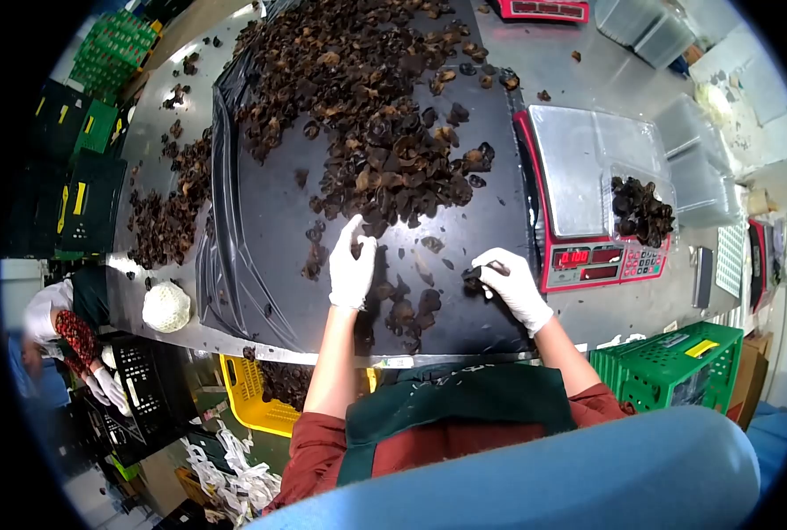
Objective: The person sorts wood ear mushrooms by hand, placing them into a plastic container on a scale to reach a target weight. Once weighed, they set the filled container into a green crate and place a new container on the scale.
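A large heap of dark brown wood ear mushrooms (393,168) covers the far part of a black plastic sheet. My left hand (353,269), in a white glove, is at the near edge of this heap with finger and thumb apart. To the right, my gloved right hand (510,287) pinches a dark wood ear mushroom piece (473,281) between thumb and fingers, just above the sheet. Between and below the hands lies a small loose group of mushrooms (409,316). A clear plastic tub (618,230) with mushrooms inside rests on the red scale (559,212) beside my right hand.
Clear containers (693,132) are stacked right of the scale. More mushrooms (159,230) and a white netted ball (165,307) lie at left. Below the table edge are a yellow crate (241,397) and a green crate (667,367). Another person's gloved hands (106,389) are at far left.
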### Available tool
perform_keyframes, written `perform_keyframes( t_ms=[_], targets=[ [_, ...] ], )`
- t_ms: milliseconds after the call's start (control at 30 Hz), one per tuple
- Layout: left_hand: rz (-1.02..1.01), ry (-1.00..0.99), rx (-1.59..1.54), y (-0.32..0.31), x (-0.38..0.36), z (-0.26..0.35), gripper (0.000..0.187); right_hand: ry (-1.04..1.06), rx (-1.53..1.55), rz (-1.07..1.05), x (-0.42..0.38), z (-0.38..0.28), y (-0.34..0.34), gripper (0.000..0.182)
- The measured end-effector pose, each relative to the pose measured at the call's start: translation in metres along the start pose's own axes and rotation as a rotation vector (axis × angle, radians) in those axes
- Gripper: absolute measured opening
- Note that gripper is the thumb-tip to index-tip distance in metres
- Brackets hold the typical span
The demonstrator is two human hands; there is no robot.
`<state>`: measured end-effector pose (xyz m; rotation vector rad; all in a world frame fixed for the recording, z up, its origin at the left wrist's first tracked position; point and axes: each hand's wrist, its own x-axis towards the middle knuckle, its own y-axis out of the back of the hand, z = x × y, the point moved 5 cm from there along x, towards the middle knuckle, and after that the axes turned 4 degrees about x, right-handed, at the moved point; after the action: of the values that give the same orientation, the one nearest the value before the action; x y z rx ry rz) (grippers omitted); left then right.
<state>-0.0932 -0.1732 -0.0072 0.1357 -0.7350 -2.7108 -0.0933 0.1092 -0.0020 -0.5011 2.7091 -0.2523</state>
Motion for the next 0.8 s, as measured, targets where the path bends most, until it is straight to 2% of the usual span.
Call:
perform_keyframes(
  t_ms=[33,67,200,233,300,367,400,433,533,667,733,767,800],
  targets=[
    [-0.024,0.052,-0.047,0.000,-0.004,0.002,0.034,-0.002,-0.010,0.005,-0.001,0.000,0.000,0.013],
    [0.002,-0.038,-0.042,-0.002,-0.006,0.003,0.039,-0.003,-0.021,0.010,-0.001,-0.001,-0.001,0.013],
    [-0.169,0.043,-0.106,-0.016,-0.031,0.021,0.031,-0.013,-0.012,0.006,0.000,0.004,-0.002,0.015],
    [-0.216,0.043,-0.090,-0.018,-0.039,0.033,0.035,-0.019,-0.012,0.004,0.000,0.004,-0.004,0.016],
    [-0.340,-0.100,-0.090,-0.025,-0.054,0.061,0.041,0.000,-0.036,-0.003,-0.001,0.002,-0.010,0.017],
    [-0.355,-0.235,-0.078,-0.036,-0.067,0.072,0.046,0.050,-0.083,-0.012,-0.002,-0.002,-0.020,0.017],
    [-0.424,-0.156,-0.091,-0.043,-0.070,0.070,0.042,0.078,-0.082,-0.039,-0.002,-0.004,-0.025,0.020],
    [-0.436,-0.123,-0.032,-0.047,-0.071,0.069,0.031,0.060,-0.045,-0.055,-0.003,-0.004,-0.028,0.020],
    [-0.428,-0.089,-0.256,-0.047,-0.069,0.055,0.018,-0.005,-0.004,-0.089,-0.007,-0.013,-0.035,0.022],
    [-0.500,0.047,-0.337,-0.042,-0.073,0.051,0.021,0.063,0.012,-0.094,-0.007,-0.016,-0.039,0.022],
    [-0.413,-0.044,-0.209,-0.028,-0.070,0.047,0.022,0.106,0.040,-0.072,-0.009,-0.019,-0.041,0.021],
    [-0.369,-0.089,-0.146,-0.018,-0.067,0.050,0.022,0.224,-0.132,-0.096,-0.008,-0.019,-0.040,0.022],
    [-0.301,0.064,-0.162,-0.004,-0.066,0.049,0.025,0.342,-0.304,-0.119,-0.006,-0.012,-0.037,0.023]
  ],
)
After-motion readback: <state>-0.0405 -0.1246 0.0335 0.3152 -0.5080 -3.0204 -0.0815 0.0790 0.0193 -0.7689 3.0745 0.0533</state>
